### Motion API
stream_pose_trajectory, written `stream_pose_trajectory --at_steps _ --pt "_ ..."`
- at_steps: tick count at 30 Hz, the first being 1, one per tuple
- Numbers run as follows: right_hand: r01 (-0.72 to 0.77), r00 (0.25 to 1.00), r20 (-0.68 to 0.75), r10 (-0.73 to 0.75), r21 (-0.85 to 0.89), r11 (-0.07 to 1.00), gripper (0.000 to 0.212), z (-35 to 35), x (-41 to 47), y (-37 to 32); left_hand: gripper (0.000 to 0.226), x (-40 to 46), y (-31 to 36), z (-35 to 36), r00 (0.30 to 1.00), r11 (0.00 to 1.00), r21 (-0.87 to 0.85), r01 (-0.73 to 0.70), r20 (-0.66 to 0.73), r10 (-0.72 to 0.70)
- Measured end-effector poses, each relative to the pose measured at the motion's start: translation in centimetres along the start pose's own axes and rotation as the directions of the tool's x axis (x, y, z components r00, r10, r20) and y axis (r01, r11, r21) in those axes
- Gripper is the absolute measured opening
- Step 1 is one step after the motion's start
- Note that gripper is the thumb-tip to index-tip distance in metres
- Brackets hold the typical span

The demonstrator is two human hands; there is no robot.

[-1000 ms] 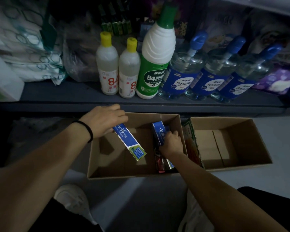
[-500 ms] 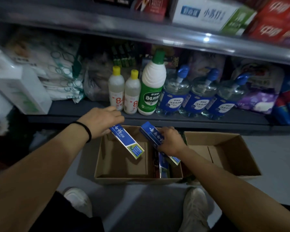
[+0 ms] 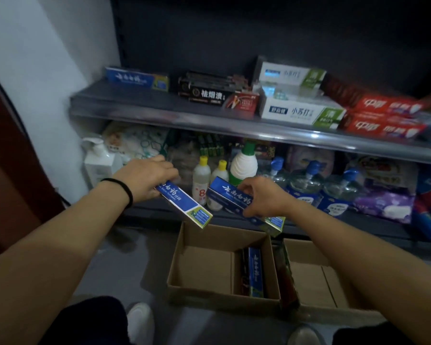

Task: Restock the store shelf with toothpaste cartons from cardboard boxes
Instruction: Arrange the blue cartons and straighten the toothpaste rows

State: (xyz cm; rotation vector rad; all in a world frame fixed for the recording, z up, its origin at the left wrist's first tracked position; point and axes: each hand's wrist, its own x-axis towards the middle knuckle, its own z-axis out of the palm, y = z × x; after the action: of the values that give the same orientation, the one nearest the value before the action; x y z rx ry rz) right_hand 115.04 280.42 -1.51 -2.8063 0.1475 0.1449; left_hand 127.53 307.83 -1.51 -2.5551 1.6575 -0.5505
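Observation:
My left hand [image 3: 147,179] grips one end of a blue toothpaste carton [image 3: 184,205] that slants down to the right. My right hand [image 3: 261,195] holds a second blue carton [image 3: 228,196] by its middle, above the open cardboard box [image 3: 204,267] on the floor. One more blue carton [image 3: 255,272] stands on edge in that box beside a dark one. A matching blue carton [image 3: 135,78] lies at the left of the upper shelf [image 3: 159,113].
The upper shelf also carries black, white-green and red toothpaste cartons [image 3: 301,110]. The lower shelf holds bottles [image 3: 241,165], pump jugs and packs. A second, nearly bare cardboard box [image 3: 316,275] sits to the right. A white wall is at left.
Both hands have lifted their blue cartons up out of the box, and my view has tilted upward so the upper shelf is now seen.

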Motion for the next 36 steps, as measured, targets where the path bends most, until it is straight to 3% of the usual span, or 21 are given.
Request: stream_pose_trajectory --at_steps 6,10,23,27,32,36 --pt "0.097 0.995 -0.017 -0.098 -0.044 0.994 0.054 -3.7 1.4 -4.2 0.028 -1.5 -1.9 -4.5 0.983 0.986 0.016 0.168 0.072 -0.169" --pt "0.164 0.985 -0.048 -0.168 -0.076 0.984 0.051 -6.0 3.4 -7.5 0.028 -2.2 -4.5 -7.2 0.958 0.965 0.125 0.23 0.143 -0.247" --pt "0.323 0.898 -0.176 -0.402 -0.356 0.877 0.057 -13.9 13.3 -17.1 0.03 -3.7 -11.1 -10.8 0.932 0.917 0.185 0.352 0.023 -0.363" --pt "0.344 0.868 -0.198 -0.455 -0.419 0.84 0.054 -15.0 17.1 -19.7 0.03 -3.8 -13.1 -10.4 0.938 0.927 0.144 0.346 -0.059 -0.341" --pt "0.377 0.828 -0.215 -0.518 -0.47 0.798 0.045 -14.6 22.2 -21.8 0.029 -2.5 -14.7 -9.4 0.931 0.915 0.174 0.364 -0.041 -0.363" --pt "0.359 0.816 -0.226 -0.532 -0.523 0.773 0.049 -13.4 26.3 -22.7 0.032 -1.7 -16.0 -8.2 0.926 0.908 0.189 0.375 -0.023 -0.377"
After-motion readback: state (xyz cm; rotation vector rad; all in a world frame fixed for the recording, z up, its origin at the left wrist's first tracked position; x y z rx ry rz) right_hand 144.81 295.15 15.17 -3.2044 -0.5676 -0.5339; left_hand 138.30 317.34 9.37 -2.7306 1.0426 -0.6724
